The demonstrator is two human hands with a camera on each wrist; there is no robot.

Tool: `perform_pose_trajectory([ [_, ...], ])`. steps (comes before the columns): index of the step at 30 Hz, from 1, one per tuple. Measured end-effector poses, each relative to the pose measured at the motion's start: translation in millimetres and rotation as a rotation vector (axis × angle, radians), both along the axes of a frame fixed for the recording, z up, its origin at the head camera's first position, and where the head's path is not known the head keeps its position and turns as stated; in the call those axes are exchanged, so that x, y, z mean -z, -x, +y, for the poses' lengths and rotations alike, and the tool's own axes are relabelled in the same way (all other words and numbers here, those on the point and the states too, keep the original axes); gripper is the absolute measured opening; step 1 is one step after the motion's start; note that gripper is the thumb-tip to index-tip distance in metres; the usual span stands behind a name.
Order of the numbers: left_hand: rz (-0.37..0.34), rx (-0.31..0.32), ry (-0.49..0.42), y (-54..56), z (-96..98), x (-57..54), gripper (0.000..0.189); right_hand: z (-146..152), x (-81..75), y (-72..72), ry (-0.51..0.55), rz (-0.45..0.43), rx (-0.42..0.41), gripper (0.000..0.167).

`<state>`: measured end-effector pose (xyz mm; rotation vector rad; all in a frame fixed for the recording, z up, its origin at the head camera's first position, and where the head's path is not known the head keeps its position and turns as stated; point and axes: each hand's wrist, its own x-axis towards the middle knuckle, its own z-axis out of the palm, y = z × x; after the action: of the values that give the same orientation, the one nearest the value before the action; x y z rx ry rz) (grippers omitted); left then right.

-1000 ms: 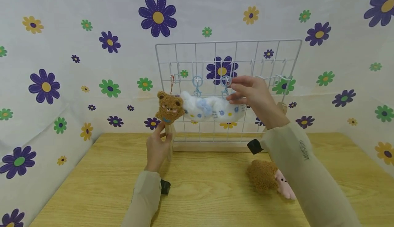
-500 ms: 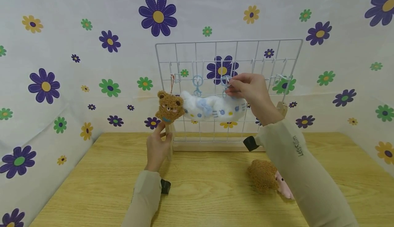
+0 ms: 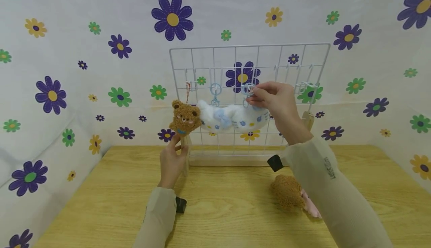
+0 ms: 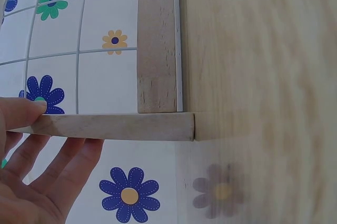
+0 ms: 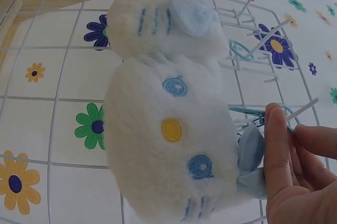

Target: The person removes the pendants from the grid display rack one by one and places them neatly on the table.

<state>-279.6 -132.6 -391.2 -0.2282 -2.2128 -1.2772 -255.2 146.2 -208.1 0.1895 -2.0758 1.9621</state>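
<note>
My right hand (image 3: pixel 281 104) pinches the light blue key ring (image 5: pixel 287 113) of a white plush cat-head keychain (image 5: pixel 168 129). This ring sits at a hook prong (image 5: pixel 304 107) of the white wire grid rack (image 3: pixel 249 46). Beside it hangs a second white plush keychain (image 3: pixel 210 122), partly overlapped. My left hand (image 3: pixel 172 162) grips the rack's wooden upright (image 4: pixel 121 126), thumb on one side and fingers on the other. Just above that hand in the head view, a brown plush bear (image 3: pixel 185 117) hangs by a red bead chain (image 3: pixel 188 92).
On the wooden table (image 3: pixel 215 210), a brown plush (image 3: pixel 287 192) and a pink plush (image 3: pixel 311 205) lie at the right, the pink one partly behind my sleeve. More hooks (image 3: pixel 306 87) project from the rack's right side. A flower-print cloth (image 3: pixel 141 64) forms the backdrop.
My right fingers have closed from a looser spread onto the ring. The right-hand white plush has turned, and its face shows more fully. My left hand stays on the upright.
</note>
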Motion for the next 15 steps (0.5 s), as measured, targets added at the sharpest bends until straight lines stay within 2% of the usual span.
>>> perform_pose_trajectory([
  [8, 0.010, -0.008, 0.009, -0.6, -0.4, 0.5, 0.043, 3.0, 3.3, -7.1, 0.022, 0.054, -0.026, 0.025],
  [15, 0.012, -0.011, 0.018, 0.4, -0.7, 1.5, 0.043, 4.2, 5.0, -9.5, 0.096, 0.089, -0.071, 0.021],
])
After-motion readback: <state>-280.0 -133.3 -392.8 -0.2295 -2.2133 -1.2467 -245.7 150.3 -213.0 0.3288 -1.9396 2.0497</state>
